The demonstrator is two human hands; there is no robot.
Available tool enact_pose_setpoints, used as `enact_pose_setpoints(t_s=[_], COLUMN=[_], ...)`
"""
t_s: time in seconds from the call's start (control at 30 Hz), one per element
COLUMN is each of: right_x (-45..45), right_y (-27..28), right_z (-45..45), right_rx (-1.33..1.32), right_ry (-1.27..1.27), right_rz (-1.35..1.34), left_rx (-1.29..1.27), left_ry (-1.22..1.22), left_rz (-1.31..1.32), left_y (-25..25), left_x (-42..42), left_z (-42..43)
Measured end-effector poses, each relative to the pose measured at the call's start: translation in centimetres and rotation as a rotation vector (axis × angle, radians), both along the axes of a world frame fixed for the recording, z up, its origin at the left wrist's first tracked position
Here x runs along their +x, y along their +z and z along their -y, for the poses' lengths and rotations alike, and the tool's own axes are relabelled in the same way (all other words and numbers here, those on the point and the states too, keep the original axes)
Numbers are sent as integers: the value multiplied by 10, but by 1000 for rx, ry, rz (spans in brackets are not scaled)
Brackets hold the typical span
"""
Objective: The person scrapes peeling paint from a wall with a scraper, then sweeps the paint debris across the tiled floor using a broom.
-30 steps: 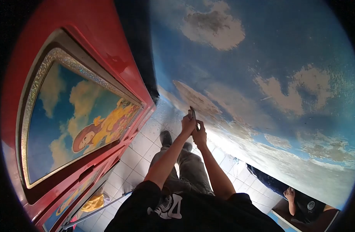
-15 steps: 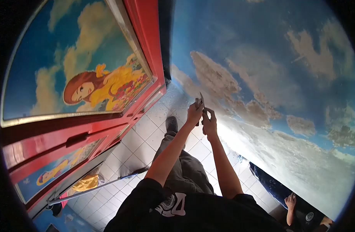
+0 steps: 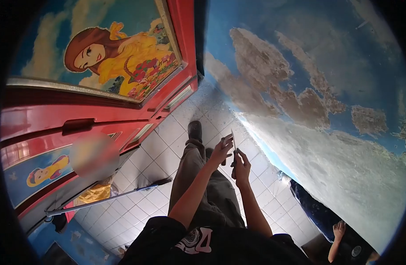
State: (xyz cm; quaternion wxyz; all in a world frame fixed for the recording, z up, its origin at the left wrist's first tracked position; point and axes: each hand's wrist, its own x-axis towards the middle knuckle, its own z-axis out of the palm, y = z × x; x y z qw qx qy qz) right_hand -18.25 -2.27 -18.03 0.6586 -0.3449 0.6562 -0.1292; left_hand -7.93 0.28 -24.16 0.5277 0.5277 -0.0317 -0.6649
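Observation:
Both hands are in front of my legs, above the tiled floor. My left hand is closed around a small tool whose dark handle end shows below the fingers. Close beside it on the right, my right hand grips a scraper by its dark handle, with the thin blade pointing up between the hands. Neither hand touches the painted wall, where sky blue paint is broken by rough beige patches.
A red cabinet with painted panels stands at the left. A long-handled broom lies across the lower left, near a yellow bag. At the lower right, a co-worker's hand shows beside the wall's edge.
The view has swung down and right, showing more floor. My hands, near the wall's lower part before, are now lower in view and farther from it, each still holding its tool.

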Motion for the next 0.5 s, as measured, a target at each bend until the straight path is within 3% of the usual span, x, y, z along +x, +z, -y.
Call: enact_pose_setpoints(t_s=[0.17, 0.2, 0.3, 0.5], right_x=[44, 55, 88, 116], right_y=[25, 30, 56, 63], right_z=[33, 41, 60, 80], right_rx=[-225, -226, -318, -351], right_ry=[-77, -109, -191, -211], right_rz=[132, 129, 180, 231], left_rx=[-48, -69, -112, -108], left_ry=[122, 24, 52, 102], left_rz=[29, 108, 96, 157], left_y=[37, 45, 95, 109], left_x=[22, 36, 62, 86], left_z=[50, 59, 81, 109])
